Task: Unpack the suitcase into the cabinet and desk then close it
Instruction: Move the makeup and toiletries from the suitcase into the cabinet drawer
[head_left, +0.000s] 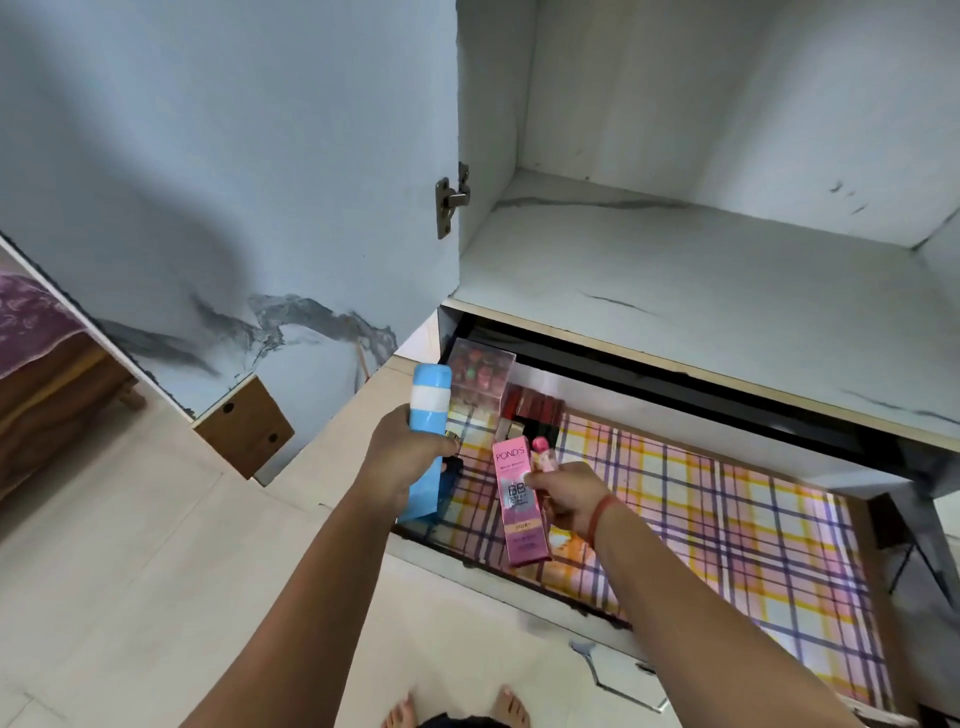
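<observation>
A blue tube (428, 410) is being held in the left hand (402, 457), with the fingers wrapped round its middle. A pink box (519, 499) and a small pink tube (543, 452) are being pinched together in the right hand (566, 493). Both hands are being held over the open drawer (727, 519), near its left end. The drawer is lined with checked paper. A clear box (480, 379) and a row of lipsticks (530, 410) are lying in its back left corner. The cabinet shelf (701, 270) is just above the drawer. The suitcase is not being shown here.

Some things could go wrong. Two things are being held in one hand, so the small pink tube could be dropped when the pink box is let go. It could roll away or fall to the floor. If the blue tube is stood up, it could tip over and the lipsticks could be knocked down. If tall things are left standing, the drawer could get stuck under the shelf when it is being pushed shut.
</observation>
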